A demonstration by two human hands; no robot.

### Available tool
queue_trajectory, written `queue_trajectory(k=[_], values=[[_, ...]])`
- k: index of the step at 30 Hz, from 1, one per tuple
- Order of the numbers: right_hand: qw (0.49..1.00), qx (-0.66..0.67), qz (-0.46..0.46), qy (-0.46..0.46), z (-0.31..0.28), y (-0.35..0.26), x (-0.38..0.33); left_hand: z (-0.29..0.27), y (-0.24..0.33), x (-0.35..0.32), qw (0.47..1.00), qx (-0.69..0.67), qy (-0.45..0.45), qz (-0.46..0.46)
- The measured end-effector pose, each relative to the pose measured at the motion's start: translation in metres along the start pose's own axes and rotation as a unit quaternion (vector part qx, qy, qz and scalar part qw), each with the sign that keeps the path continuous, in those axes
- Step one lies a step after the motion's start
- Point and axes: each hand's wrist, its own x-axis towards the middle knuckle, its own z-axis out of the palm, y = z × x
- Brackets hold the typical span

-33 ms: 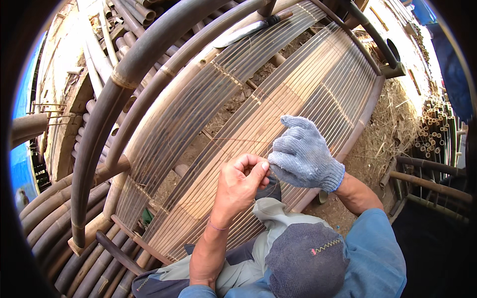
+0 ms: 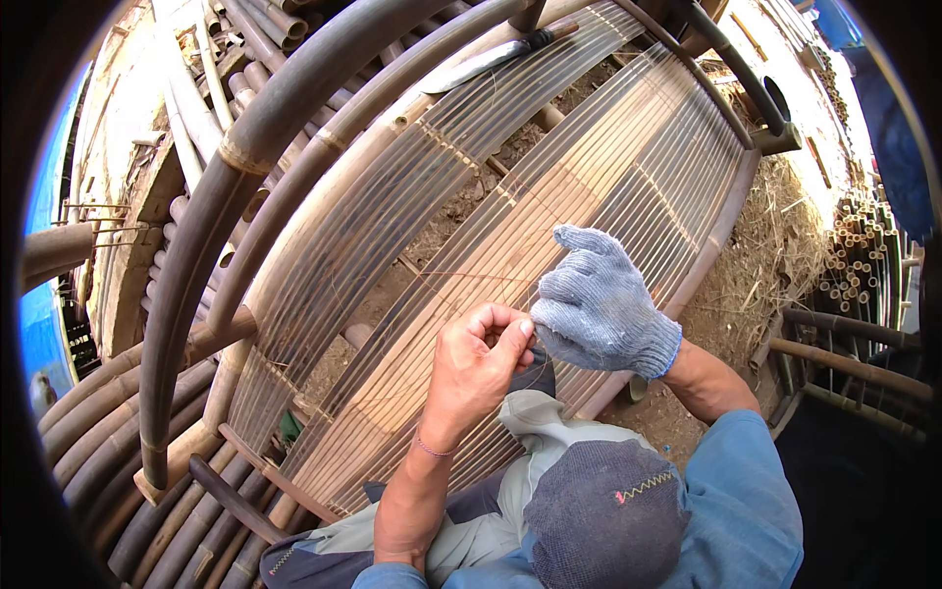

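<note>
My bare left hand (image 2: 476, 363) is closed, thumb and fingertips pinched on a thin reddish-brown strand (image 2: 471, 275); I cannot tell whether it is wire or cord. Right against those fingertips, my right hand (image 2: 601, 309), in a grey knitted glove, is also closed, pinching the strand where the hands meet. The strand loops loosely to the left over a bamboo seat (image 2: 574, 182). This long seat is made of narrow parallel slats, crossed by light bindings, with an open gap between two slatted sections. What lies between my fingertips is mostly hidden.
A large knife (image 2: 479, 67) lies at the far edge of the slats. Thick curved bamboo poles (image 2: 196, 226) rise at the left as part of the frame. Cut bamboo (image 2: 852, 260) is stacked at the right, and dry straw (image 2: 760, 236) covers the ground. My patched knee (image 2: 603, 520) is bent below my hands.
</note>
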Motion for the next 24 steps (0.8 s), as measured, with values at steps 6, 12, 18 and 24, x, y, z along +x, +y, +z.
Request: queue_trajectory(k=[6, 12, 18, 24], values=[[0.991, 0.048, 0.116, 0.037, -0.01, -0.017, -0.017, 0.005, -0.007, -0.003, 0.999, -0.023, -0.03, 0.021], [0.881, 0.278, 0.38, 0.048, -0.006, -0.022, -0.034, 0.002, -0.017, 0.007, 0.996, -0.06, -0.048, 0.048], [0.886, 0.269, 0.37, 0.074, 0.019, -0.029, -0.031, 0.01, -0.034, 0.008, 0.997, -0.053, -0.011, 0.058], [0.906, 0.204, 0.363, 0.073, 0.029, -0.025, -0.032, 0.023, -0.05, 0.004, 0.994, -0.002, 0.046, 0.099]])
